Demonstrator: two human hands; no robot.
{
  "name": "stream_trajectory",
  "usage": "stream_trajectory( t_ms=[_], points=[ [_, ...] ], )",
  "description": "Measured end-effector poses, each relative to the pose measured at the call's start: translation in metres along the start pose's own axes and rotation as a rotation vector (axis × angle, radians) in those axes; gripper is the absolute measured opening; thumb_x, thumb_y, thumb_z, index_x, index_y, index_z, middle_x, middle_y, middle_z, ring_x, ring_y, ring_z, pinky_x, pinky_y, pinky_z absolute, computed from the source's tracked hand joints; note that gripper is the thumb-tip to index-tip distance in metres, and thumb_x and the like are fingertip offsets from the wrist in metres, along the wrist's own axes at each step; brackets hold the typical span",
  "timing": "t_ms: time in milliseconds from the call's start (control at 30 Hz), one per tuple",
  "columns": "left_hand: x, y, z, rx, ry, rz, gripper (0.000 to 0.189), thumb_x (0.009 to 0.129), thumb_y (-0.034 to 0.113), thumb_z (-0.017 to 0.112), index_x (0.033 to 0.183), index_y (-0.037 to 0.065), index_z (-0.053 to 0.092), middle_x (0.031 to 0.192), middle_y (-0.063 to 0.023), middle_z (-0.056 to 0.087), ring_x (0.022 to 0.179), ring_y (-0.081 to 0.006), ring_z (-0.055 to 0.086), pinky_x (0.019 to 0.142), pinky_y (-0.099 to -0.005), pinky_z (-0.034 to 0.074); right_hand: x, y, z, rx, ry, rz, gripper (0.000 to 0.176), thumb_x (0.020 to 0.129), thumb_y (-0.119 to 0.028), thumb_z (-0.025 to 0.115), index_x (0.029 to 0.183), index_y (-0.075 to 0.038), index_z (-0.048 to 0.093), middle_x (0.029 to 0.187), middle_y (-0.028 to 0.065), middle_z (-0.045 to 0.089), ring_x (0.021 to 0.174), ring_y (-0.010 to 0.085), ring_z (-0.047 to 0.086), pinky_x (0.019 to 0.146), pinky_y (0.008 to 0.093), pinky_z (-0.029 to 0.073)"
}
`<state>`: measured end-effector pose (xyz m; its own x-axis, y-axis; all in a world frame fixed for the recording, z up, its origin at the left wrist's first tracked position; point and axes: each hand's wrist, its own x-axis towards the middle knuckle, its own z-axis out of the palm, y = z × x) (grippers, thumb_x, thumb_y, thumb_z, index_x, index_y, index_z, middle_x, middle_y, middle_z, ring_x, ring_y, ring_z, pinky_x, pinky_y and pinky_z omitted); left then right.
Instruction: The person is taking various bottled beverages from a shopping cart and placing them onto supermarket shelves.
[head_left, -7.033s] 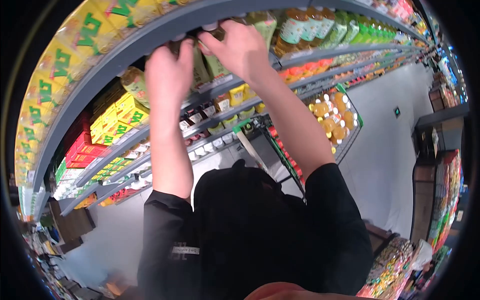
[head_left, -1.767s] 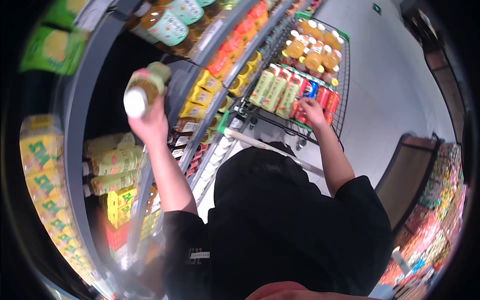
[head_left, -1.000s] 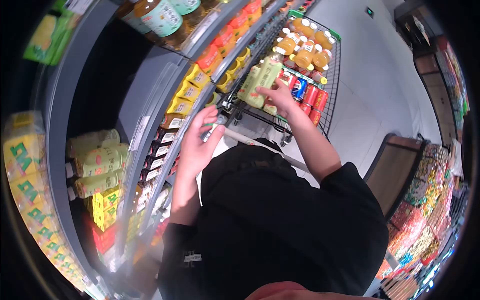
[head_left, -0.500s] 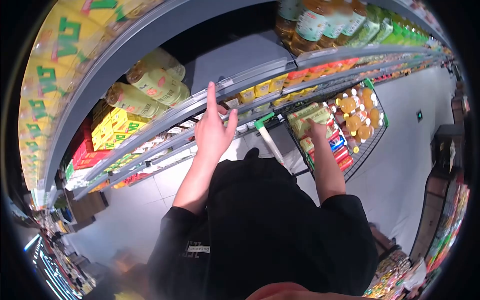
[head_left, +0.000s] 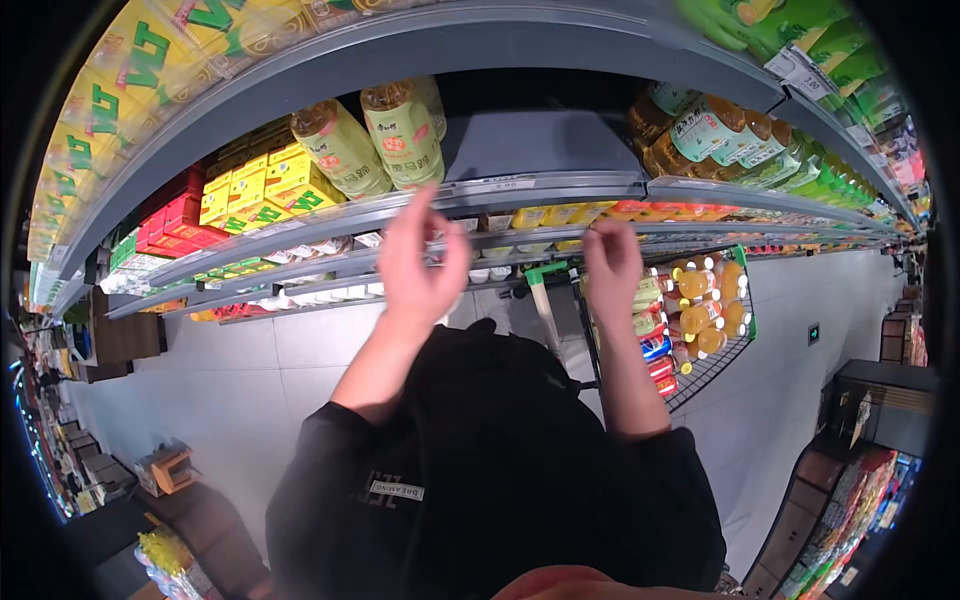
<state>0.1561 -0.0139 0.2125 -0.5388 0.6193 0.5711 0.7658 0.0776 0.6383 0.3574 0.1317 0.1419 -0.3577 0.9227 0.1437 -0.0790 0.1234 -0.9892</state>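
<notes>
In front of the shelf edge, my left hand is raised with its fingers loosely bent and thumb apart, holding nothing. Just beyond its fingertips stand pale-green-labelled drink bottles on the shelf. To the right, my right hand is up beside the shopping cart, fingers bent and apart, with nothing visible in it. Bottles of orange drink fill the far part of the cart. Green-labelled bottles and red packs lie nearer, partly behind my right forearm.
A bare stretch of shelf lies between the green-labelled bottles and brown tea bottles. Yellow cartons and red boxes stand at the left. An upper shelf edge curves overhead. Pale floor tiles extend below.
My right hand has lifted off the green-labelled goods in the cart and moved toward the shelf. My left hand's pointing finger has bent. The view has shifted, showing more of the shelf.
</notes>
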Motion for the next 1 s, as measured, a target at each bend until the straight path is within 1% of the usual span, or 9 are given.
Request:
stream_trajectory(
  t_ms=[167, 300, 333, 567, 700, 900, 933, 967, 1000],
  points=[
    [0.051, -0.017, -0.078, 0.263, 0.385, 0.097, 0.05, 0.087, 0.01, 0.073, 0.134, 0.001, 0.059, 0.116, -0.0127, 0.065, 0.109, -0.0275, 0.056, 0.097, -0.0373, 0.042, 0.042, -0.086, 0.098, -0.435, -0.333, -0.508, 0.043, 0.085, -0.022, 0.08, 0.118, -0.005, 0.059, 0.11, 0.0135, 0.064, 0.105, 0.0323, 0.062, 0.092, 0.0429, 0.048],
    [0.079, -0.023, -0.099, 0.596, 0.11, 0.031, 0.066, 0.084, 0.032, 0.081, 0.135, -0.002, 0.056, 0.125, -0.0192, 0.063, 0.126, -0.0346, 0.053, 0.109, -0.0512, 0.032, 0.063, -0.107, 0.152, -0.706, -0.297, -0.603, 0.062, 0.079, -0.041, 0.083, 0.121, -0.004, 0.057, 0.112, 0.0136, 0.064, 0.111, 0.0337, 0.058, 0.099, 0.0456, 0.043],
    [0.084, -0.019, -0.099, 0.607, 0.051, -0.006, 0.076, 0.079, 0.043, 0.085, 0.134, -0.002, 0.056, 0.122, -0.021, 0.065, 0.126, -0.0361, 0.055, 0.111, -0.0575, 0.027, 0.066, -0.111, 0.16, -0.758, -0.366, -0.533, 0.065, 0.077, -0.048, 0.083, 0.119, -0.005, 0.056, 0.111, 0.0124, 0.064, 0.111, 0.0321, 0.056, 0.1, 0.0452, 0.041],
    [0.095, -0.029, -0.092, 0.477, -0.069, -0.132, 0.06, 0.075, 0.041, 0.089, 0.111, 0.002, 0.061, 0.105, -0.0179, 0.07, 0.108, -0.0349, 0.064, 0.105, -0.0564, 0.031, 0.072, -0.1, 0.178, -0.8, -0.356, -0.491, 0.055, 0.074, -0.046, 0.084, 0.1, -0.005, 0.059, 0.104, 0.0121, 0.062, 0.105, 0.0316, 0.058, 0.094, 0.0458, 0.043],
    [0.095, -0.042, -0.089, 0.524, -0.084, -0.16, 0.056, 0.074, 0.033, 0.09, 0.111, 0.001, 0.062, 0.103, -0.0178, 0.071, 0.097, -0.0351, 0.064, 0.102, -0.0463, 0.033, 0.063, -0.095, 0.169, -0.642, -0.259, -0.644, 0.051, 0.068, -0.037, 0.084, 0.101, -0.003, 0.063, 0.101, 0.0116, 0.061, 0.1, 0.0318, 0.06, 0.088, 0.0452, 0.044],
    [0.068, -0.066, -0.078, 0.088, 0.147, 0.096, 0.066, 0.069, 0.013, 0.095, 0.121, 0.0, 0.057, 0.116, -0.0157, 0.069, 0.113, -0.0326, 0.065, 0.101, -0.0449, 0.046, 0.033, -0.09, 0.129, -0.327, -0.033, -0.917, 0.071, 0.066, -0.036, 0.088, 0.126, -0.007, 0.065, 0.116, 0.0092, 0.067, 0.1, 0.0315, 0.062, 0.086, 0.0443, 0.045],
    [0.069, -0.068, -0.079, 0.047, 0.128, 0.252, 0.068, 0.07, 0.011, 0.095, 0.124, 0.0, 0.056, 0.118, -0.0154, 0.069, 0.115, -0.0314, 0.064, 0.102, -0.0427, 0.048, 0.028, -0.085, 0.121, -0.262, 0.058, -0.946, 0.067, 0.071, -0.035, 0.086, 0.127, -0.007, 0.065, 0.116, 0.0096, 0.067, 0.101, 0.0306, 0.063, 0.085, 0.0425, 0.046],
    [0.071, -0.069, -0.081, 0.002, 0.12, 0.405, 0.069, 0.07, 0.01, 0.095, 0.126, 0.0, 0.055, 0.121, -0.0151, 0.068, 0.117, -0.0303, 0.064, 0.103, -0.0404, 0.05, 0.022, -0.087, 0.106, -0.27, 0.078, -0.935, 0.079, 0.058, -0.028, 0.092, 0.128, -0.009, 0.062, 0.117, 0.0091, 0.064, 0.101, 0.0314, 0.062, 0.086, 0.043, 0.046],
    [0.069, -0.071, -0.082, 0.056, 0.161, 0.503, 0.069, 0.075, 0.006, 0.091, 0.131, -0.002, 0.052, 0.126, -0.0182, 0.066, 0.119, -0.0318, 0.064, 0.105, -0.0439, 0.051, 0.017, -0.077, 0.091, -0.288, 0.101, -0.902, 0.079, 0.06, -0.029, 0.092, 0.129, -0.008, 0.062, 0.119, 0.0099, 0.064, 0.102, 0.0319, 0.062, 0.086, 0.0433, 0.048]
  ],
)
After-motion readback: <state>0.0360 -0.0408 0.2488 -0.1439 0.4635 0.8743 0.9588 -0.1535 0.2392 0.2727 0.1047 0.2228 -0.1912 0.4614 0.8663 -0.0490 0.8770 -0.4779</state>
